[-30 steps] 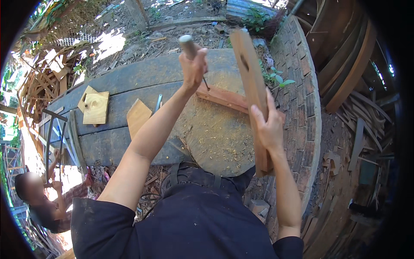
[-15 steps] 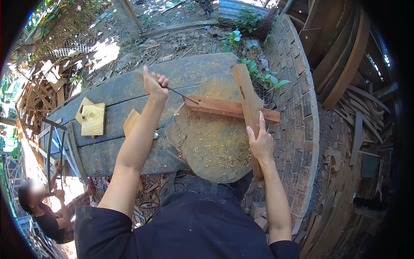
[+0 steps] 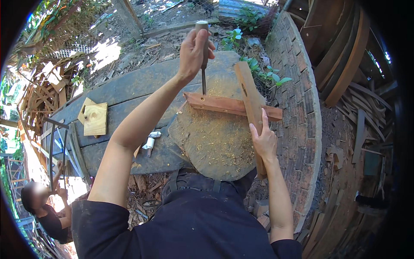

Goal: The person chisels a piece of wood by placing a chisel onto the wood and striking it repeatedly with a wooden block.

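Left hand (image 3: 195,51) fisted round the chisel (image 3: 202,56), blade down on the reddish wooden bar (image 3: 224,104) at its six o'clock. Right hand (image 3: 263,140) flat, fingers spread, pinning the crossing wooden slat (image 3: 250,97) on the sawdusty surface (image 3: 129,93).

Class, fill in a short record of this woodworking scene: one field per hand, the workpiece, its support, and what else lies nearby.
left hand: grips a wooden-handled chisel, blade tip on the reddish wooden bar
right hand: presses the long pale wooden slat lying across the bar
support: rounded sawdust-covered slab on a dark plank bench
nearby: square pale wood blocks; brick wall
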`<state>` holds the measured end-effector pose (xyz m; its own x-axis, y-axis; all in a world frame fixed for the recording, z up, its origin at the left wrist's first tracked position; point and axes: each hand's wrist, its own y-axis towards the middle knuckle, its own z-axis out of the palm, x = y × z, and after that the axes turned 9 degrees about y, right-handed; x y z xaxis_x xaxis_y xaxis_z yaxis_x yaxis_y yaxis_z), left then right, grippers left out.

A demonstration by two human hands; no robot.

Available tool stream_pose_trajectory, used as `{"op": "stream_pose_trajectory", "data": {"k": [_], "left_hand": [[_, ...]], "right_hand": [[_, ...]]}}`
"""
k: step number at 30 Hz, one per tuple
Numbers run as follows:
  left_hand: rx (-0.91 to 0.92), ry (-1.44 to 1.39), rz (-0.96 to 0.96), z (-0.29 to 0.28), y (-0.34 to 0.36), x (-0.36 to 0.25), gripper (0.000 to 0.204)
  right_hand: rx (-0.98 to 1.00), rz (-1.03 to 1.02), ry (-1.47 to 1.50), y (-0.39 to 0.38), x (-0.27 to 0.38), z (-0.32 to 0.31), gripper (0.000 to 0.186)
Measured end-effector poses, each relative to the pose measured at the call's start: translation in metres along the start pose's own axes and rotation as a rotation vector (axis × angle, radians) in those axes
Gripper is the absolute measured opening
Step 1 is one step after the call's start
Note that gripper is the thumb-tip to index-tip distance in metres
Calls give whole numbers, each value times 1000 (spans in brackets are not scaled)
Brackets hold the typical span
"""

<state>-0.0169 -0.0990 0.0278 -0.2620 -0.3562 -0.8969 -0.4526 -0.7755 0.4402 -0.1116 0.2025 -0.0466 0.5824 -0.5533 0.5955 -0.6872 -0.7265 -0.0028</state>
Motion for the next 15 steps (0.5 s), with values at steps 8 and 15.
{"op": "stream_pose_trajectory", "data": {"k": [8,15], "left_hand": [[26,-171,-76,6,-16,1,52],[226,-38,-141,8,-20,-10,42]], "right_hand": [[-59,-31,21,-1,-2,3,71],[-43,-29,-16,-3,1,6,71]]}}
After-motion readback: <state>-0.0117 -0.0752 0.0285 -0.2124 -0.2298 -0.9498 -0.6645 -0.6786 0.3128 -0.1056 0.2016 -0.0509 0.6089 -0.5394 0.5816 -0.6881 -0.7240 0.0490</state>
